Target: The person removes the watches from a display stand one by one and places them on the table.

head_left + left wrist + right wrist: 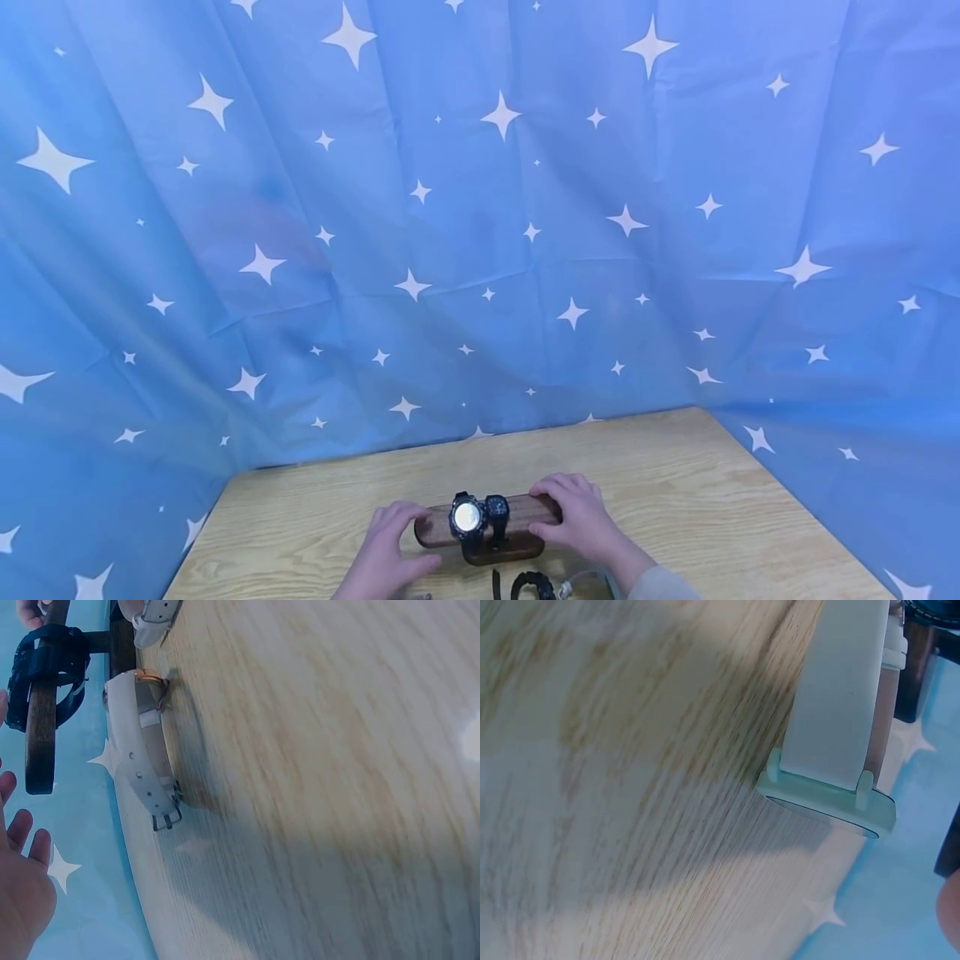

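A dark wooden watch stand (525,515) stands on the table, with a crossbar over a rounded base (517,547). Two black watches are strapped side by side round the bar: a larger one with a bright, glaring face (467,517) and a smaller dark-faced one (497,507). My right hand (581,517) grips the bar's right end, thumb in front and fingers over the top. At the other end, my left hand (386,550) has its fingertips right by the bar, thumb spread away below. The left wrist view shows those fingers (21,825) loosely bent beside the bar's end.
Nearer me on the table lie a white-strapped watch (139,746), another white strap (156,622) and a watch with a mint-green case (825,795). A black watch (532,582) lies just before the stand. Blue star-printed cloth (480,250) hangs behind the table.
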Demonstrator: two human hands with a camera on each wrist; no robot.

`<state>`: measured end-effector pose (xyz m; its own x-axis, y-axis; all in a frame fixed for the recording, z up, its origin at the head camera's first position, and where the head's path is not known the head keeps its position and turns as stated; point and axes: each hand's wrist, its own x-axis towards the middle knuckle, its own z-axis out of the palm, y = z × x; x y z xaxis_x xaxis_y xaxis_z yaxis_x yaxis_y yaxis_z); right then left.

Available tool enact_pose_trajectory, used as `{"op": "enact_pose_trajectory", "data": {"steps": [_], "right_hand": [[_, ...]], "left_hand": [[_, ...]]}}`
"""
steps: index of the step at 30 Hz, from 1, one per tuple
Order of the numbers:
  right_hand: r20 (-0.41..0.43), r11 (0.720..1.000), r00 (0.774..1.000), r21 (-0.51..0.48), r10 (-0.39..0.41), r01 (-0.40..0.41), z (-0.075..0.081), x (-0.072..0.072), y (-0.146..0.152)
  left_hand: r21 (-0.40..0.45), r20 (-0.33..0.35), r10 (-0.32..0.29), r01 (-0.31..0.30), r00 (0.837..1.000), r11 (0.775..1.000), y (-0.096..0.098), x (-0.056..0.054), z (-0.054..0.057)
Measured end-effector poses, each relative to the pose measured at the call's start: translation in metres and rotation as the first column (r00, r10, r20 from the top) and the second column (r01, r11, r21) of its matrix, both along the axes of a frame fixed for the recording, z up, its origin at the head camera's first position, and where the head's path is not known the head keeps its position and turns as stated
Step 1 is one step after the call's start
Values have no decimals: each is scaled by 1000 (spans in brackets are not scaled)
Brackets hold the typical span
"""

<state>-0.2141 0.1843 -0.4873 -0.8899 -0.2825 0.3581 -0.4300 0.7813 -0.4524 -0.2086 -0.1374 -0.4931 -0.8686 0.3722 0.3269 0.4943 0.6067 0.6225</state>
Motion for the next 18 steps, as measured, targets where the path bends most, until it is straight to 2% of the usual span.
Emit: {"op": "enact_pose_trajectory", "data": {"steps": [6,18], "right_hand": [[5,1000,1000,-3,5,-5,-1,0,1],[-1,1000,1000,10,-3,3,-1,0,0]], "left_hand": [[-27,-41,8,-9,999,1000,7,-3,-1],[-7,-97,-12,11,995,1000,18,-13,2]]}}
